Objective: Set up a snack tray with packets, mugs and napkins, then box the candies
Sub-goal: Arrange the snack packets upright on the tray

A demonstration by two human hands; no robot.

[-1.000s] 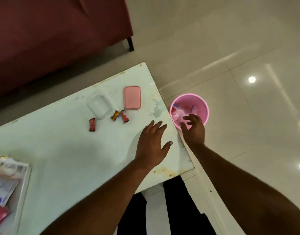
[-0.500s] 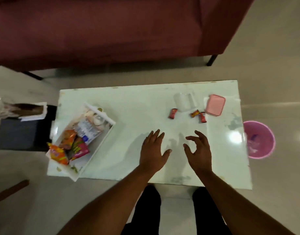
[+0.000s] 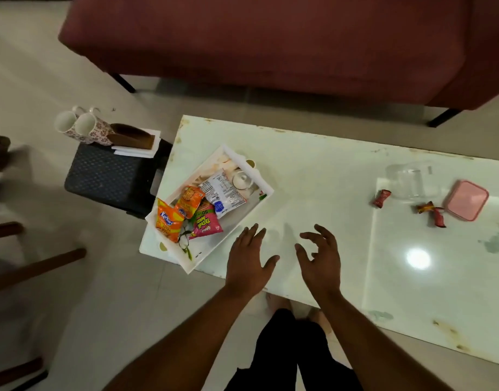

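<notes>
I have both bare arms reaching forward from the bottom of the view, left forearm (image 3: pixel 186 334) and right forearm (image 3: pixel 383 342) angling in toward each other. My left hand (image 3: pixel 247 259) is palm down, fingers (image 3: pixel 252 232) straight and close together, thumb splayed toward the right. My right hand (image 3: pixel 321 263) is just beside it, not touching, fingers loosely curled and spread, holding nothing.

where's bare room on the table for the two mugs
The wide bare stretch of table between the tray and the clear box. Also the near right corner. Crowded: packets fill the tray's left end; candies and pink lid cluster by the box.
</notes>
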